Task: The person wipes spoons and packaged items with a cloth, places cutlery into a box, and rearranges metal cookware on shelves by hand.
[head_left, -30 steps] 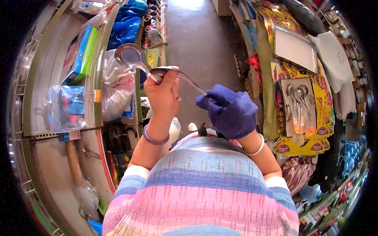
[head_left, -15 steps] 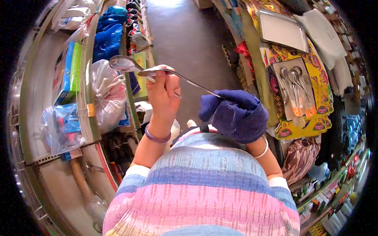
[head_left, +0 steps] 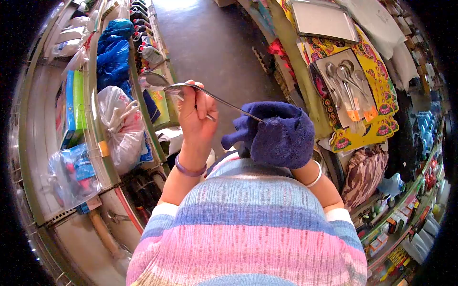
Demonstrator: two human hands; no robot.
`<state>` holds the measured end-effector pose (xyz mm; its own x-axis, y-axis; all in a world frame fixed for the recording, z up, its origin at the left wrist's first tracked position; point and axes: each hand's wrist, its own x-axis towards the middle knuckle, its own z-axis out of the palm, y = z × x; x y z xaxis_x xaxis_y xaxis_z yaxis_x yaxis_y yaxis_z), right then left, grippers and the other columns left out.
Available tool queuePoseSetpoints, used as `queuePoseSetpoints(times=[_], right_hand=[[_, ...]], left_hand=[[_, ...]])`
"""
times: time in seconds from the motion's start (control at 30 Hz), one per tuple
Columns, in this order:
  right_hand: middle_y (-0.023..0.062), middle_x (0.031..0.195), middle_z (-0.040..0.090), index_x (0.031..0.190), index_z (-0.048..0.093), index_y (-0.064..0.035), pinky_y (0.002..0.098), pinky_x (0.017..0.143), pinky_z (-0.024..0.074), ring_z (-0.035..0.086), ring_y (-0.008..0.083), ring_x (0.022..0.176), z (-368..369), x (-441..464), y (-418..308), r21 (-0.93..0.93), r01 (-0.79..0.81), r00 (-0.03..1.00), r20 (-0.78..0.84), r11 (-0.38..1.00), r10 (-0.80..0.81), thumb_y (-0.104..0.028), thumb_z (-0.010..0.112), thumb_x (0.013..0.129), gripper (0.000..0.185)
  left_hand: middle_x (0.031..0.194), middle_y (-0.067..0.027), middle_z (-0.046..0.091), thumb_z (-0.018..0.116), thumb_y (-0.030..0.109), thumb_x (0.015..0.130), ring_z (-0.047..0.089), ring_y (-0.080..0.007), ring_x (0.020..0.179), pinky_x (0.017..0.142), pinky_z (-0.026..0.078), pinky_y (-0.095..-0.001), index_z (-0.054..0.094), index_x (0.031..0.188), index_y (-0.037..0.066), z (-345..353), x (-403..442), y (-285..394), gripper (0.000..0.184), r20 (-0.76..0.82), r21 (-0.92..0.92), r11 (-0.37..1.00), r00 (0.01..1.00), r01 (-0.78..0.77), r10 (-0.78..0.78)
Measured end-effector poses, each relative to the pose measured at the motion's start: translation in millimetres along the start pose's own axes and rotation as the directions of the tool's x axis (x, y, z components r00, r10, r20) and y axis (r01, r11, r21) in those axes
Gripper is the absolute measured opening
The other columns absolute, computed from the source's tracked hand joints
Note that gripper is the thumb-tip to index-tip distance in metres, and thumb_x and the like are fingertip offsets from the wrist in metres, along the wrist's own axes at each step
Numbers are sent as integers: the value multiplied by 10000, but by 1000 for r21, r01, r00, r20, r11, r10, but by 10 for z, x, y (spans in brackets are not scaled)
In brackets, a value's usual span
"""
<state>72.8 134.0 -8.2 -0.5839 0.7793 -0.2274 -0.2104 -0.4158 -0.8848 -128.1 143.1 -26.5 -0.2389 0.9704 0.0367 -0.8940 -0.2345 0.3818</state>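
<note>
My left hand (head_left: pixel 199 114), closed in front of my chest, pinches a long-handled metal spoon (head_left: pixel 222 99). A second spoon (head_left: pixel 153 80) also sticks out of this hand, its bowl pointing left. The long handle of the first one runs right, and its end meets a navy blue towel (head_left: pixel 284 138). Bunched thickly, the towel covers nearly all of my right hand (head_left: pixel 300 170), which grips it from beneath. Those fingers are hidden, and only the wrist side with a white bangle shows.
To the right, a tray (head_left: pixel 318 64) of several spoons sits on a yellow patterned cloth (head_left: pixel 384 114), near a white framed panel (head_left: pixel 324 20). Shelving on the left holds a knotted white plastic bag (head_left: pixel 119 128), a blue bag (head_left: pixel 113 57) and a green box (head_left: pixel 76 105). A grey floor (head_left: pixel 205 43) runs between.
The towel has shifted a little left and been turned over, its folds now bunched around the spoon handle's end. My left hand keeps its grip. The view has swung slightly right.
</note>
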Motion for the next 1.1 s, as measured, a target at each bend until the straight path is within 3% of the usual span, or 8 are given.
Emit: queuePoseSetpoints(times=[0.47,0.63,0.77,0.83,0.9,1.0,1.07,1.1], right_hand=[[215,1141,548,1290,379,30,518,827,475,547,437,1011,-11,-105,-30,-4,27,995,101,1000,-27,-248,549,870,532],[73,926,653,1013,620,-20,280,750,499,610,144,786,58,-119,34,278,20,999,24,960,-27,-211,583,835,263],[85,942,652,1017,608,-18,308,727,510,612,167,804,-34,-71,97,200,-29,992,-115,979,53,-265,587,841,304],[83,947,647,1012,596,-11,347,762,508,602,194,849,-272,-72,378,642,-48,999,26,766,41,-279,586,837,320],[76,935,641,992,606,-43,360,794,489,595,209,874,-446,-211,398,1,109,958,-267,994,-105,-282,603,814,298],[59,908,630,945,622,-141,357,802,444,587,227,893,-653,-399,290,181,114,957,-285,977,-59,-338,652,728,295],[58,908,629,953,625,-165,352,768,444,581,242,899,-889,-683,504,-908,-116,789,-330,402,-518,-367,660,699,327],[61,862,638,925,653,-167,350,696,466,595,265,822,-980,-716,586,-932,-161,770,-325,326,-550,-381,647,693,316]], left_hand=[[840,-61,584,553,147,882,266,-42,386,450,258,-190,595,942,52,115,33,72,120,195,137,974,968,-183,154],[835,-93,572,558,68,863,295,-53,381,458,298,-199,594,920,46,215,41,121,71,247,283,912,941,-298,231],[648,-52,545,599,55,831,342,-53,407,375,254,-186,587,812,2,283,19,-11,59,24,609,737,935,-295,355],[620,-2,506,587,34,830,351,-42,422,377,218,-187,595,839,5,320,-21,-80,31,-2,704,683,961,-195,276],[592,42,477,574,3,825,355,-14,439,391,206,-174,610,867,8,403,-9,-186,56,-10,709,696,986,-111,167],[607,53,497,596,22,823,357,-4,448,400,211,-170,619,899,15,392,66,-415,80,-27,793,608,996,-32,88],[627,53,516,623,36,812,390,-8,493,436,268,-171,625,862,21,304,100,-662,52,18,873,486,999,-41,51],[631,52,520,627,37,810,399,-10,510,450,284,-172,625,847,22,311,105,-788,39,38,904,425,999,-42,18]])
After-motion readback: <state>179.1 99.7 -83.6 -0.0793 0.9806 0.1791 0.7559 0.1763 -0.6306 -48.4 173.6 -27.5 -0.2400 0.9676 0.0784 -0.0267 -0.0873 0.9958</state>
